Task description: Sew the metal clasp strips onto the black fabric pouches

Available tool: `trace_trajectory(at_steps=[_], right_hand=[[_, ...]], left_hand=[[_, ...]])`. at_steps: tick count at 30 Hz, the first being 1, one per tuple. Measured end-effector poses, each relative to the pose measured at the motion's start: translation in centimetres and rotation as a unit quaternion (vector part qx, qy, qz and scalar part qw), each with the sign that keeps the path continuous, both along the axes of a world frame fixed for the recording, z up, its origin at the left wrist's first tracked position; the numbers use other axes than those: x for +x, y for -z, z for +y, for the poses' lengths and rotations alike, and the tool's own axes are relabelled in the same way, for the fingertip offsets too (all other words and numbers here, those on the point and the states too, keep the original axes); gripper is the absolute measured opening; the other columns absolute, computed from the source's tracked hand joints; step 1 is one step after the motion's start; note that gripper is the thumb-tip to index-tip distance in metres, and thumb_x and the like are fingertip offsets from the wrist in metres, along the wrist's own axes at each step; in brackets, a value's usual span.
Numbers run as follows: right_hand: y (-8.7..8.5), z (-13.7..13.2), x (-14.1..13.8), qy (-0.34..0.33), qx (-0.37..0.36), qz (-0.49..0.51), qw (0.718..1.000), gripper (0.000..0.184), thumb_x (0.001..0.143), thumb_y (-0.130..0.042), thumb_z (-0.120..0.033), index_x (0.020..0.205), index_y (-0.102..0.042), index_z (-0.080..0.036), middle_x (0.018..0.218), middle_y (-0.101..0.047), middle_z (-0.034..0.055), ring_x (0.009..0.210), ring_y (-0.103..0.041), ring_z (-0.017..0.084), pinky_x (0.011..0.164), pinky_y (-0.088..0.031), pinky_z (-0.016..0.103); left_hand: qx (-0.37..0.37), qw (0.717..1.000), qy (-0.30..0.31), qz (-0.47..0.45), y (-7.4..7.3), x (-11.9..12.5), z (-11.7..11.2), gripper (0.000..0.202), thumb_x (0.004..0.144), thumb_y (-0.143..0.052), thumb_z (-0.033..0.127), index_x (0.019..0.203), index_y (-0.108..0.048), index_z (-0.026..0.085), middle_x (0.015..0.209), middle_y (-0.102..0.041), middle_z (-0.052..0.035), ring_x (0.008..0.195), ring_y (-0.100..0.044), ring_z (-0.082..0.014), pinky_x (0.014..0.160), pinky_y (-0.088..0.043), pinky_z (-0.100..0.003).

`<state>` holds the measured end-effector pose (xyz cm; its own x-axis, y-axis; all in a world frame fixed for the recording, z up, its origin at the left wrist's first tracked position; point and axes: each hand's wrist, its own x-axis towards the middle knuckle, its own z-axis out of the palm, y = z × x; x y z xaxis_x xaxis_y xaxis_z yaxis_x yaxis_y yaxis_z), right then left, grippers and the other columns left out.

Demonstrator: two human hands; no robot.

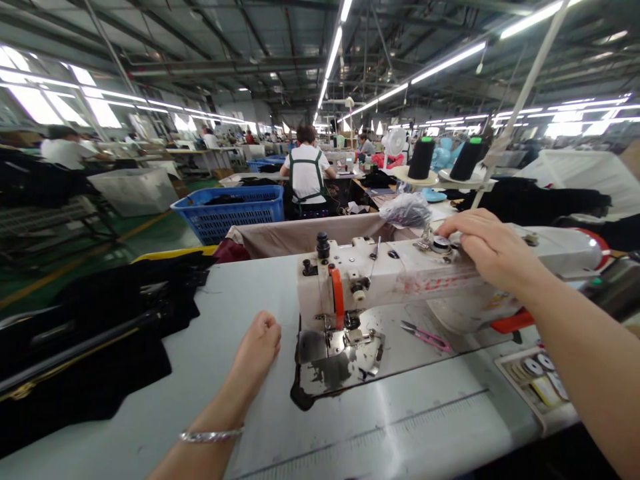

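A white industrial sewing machine [400, 277] stands on the grey table [240, 293] in front of me. My right hand [487, 247] rests on top of the machine's arm, fingers curled at a small round metal part near the thread guides. My left hand [257, 350] lies on the table just left of the needle plate [340, 363], fingers curled under, nothing visible in it. Two dark thread cones [423, 158] stand on a rack behind the machine.
Black fabric [90, 333] is heaped on the table's left. Pink thread snips [427, 335] lie under the machine arm; a tray with bobbins [537, 377] sits at right. A blue basket [235, 210] and a person in an apron [306, 175] are beyond.
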<state>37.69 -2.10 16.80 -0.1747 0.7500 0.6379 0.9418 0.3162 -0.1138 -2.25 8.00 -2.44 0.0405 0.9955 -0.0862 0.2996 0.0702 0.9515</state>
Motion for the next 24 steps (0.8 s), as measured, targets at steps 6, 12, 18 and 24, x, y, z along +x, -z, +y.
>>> trace_trajectory(at_steps=[6,12,18,24], right_hand=[[-0.22,0.20,-0.49,-0.020,-0.042,0.018,0.999,0.043,0.094,-0.039,-0.018,0.131,-0.059,-0.028,0.134,-0.066,0.0022,0.126,-0.056,0.027,0.107,-0.042,0.046],[-0.13,-0.15,-0.55,-0.010,-0.016,0.054,0.998,0.045,0.093,-0.038,-0.016,0.132,-0.057,-0.026,0.114,-0.074,0.0022,0.116,-0.060,0.027,0.102,-0.044,0.047],[0.10,-0.41,-0.62,-0.011,-0.001,0.026,1.000,0.046,0.092,-0.039,-0.015,0.132,-0.058,-0.027,0.119,-0.073,0.0030,0.118,-0.059,0.029,0.102,-0.044,0.049],[0.00,-0.35,-0.88,-0.011,0.009,0.013,1.000,0.048,0.090,-0.039,-0.012,0.131,-0.058,-0.027,0.116,-0.074,0.0018,0.115,-0.059,0.029,0.102,-0.044,0.049]], left_hand=[[0.008,1.000,-0.006,-0.016,-0.24,0.01,-0.23,0.014,0.075,-0.048,0.030,0.077,-0.036,0.024,0.047,-0.035,0.0104,0.041,-0.030,-0.0096,0.042,-0.020,-0.019],[0.004,1.000,-0.002,-0.030,-0.34,0.13,-0.29,0.014,0.075,-0.049,0.029,0.078,-0.035,0.024,0.049,-0.034,0.0111,0.039,-0.030,-0.0090,0.041,-0.019,-0.019],[0.003,0.999,-0.005,-0.031,-0.41,0.16,-0.28,0.015,0.074,-0.049,0.028,0.077,-0.035,0.025,0.048,-0.033,0.0114,0.040,-0.030,-0.0090,0.041,-0.019,-0.019],[0.000,0.999,-0.003,-0.033,-0.29,0.12,-0.10,0.015,0.074,-0.049,0.029,0.078,-0.035,0.025,0.047,-0.035,0.0110,0.039,-0.030,-0.0089,0.041,-0.019,-0.019]])
